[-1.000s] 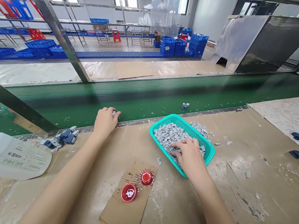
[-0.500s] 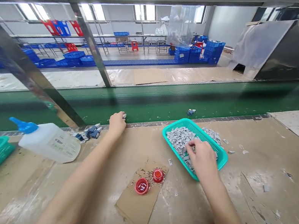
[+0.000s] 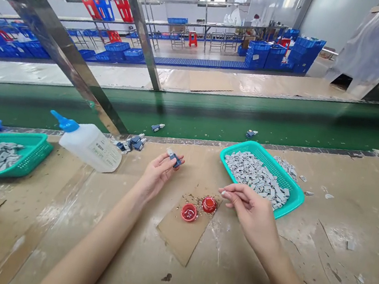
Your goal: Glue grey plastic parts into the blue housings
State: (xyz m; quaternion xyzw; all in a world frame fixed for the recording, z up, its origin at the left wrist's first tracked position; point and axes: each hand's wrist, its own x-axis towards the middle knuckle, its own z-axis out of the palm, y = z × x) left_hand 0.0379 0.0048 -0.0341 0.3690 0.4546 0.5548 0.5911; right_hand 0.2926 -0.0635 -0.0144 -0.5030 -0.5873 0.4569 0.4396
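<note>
Scuffed brown bench (image 3: 301,259) runs along a green belt (image 3: 216,117). Far left sits the left basket (image 3: 31,153), full of grey bits, then a bottle (image 3: 89,146) lying on its side, then a heap (image 3: 133,142) of blue bits at the bench edge. The left hand (image 3: 154,177) is raised, its fingertips closed on a blue part (image 3: 174,158) just up and left of the cardboard (image 3: 180,236). Two red caps (image 3: 189,212) stand on that card (what is in them is too small to tell). The right hand (image 3: 253,214) hovers beside them, thumb and forefinger pinched on what looks like one grey piece (image 3: 223,193). The right basket (image 3: 293,199) lies just behind it.

Joining the two would go best, I judge, with the part held still and turned toward the other hand, the piece gripped by its end, and both kept over the card.

A second ago the left hand lay at the belt edge and the right was down in the right basket. Both have since drawn back, each carrying something, and the view has swung left to take in the left basket.
</note>
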